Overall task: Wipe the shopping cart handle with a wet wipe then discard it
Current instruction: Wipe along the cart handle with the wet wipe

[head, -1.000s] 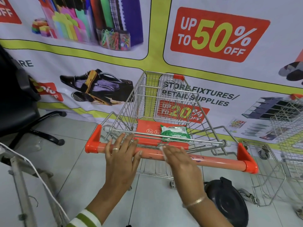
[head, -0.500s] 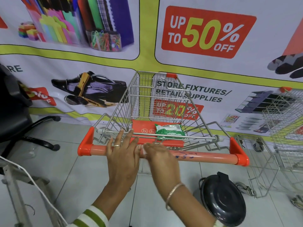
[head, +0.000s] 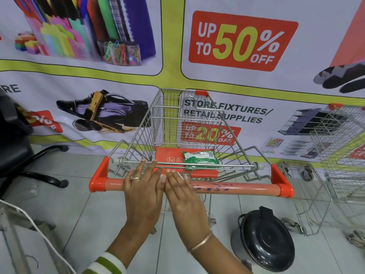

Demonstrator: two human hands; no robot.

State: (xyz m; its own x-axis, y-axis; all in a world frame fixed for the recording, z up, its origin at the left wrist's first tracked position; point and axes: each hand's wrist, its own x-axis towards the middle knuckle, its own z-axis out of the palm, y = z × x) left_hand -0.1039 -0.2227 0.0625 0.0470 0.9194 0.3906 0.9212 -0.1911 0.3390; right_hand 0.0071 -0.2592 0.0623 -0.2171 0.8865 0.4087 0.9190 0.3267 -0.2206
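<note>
Green wipes pack [head: 200, 159] inside wire cart [head: 227, 123]

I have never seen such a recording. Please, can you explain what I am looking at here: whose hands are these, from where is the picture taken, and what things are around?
There is no machine: a person wears a camera on the head, so the single view looks down at their own hands. The left hand and right hand lie flat, side by side, on the orange cart handle. Whether a wipe sits under a palm cannot be seen. A green wipes packet rests on the cart's red seat flap. On the tiled floor, right of the arms, stands a black bin. A printed sale banner hangs behind.
</note>
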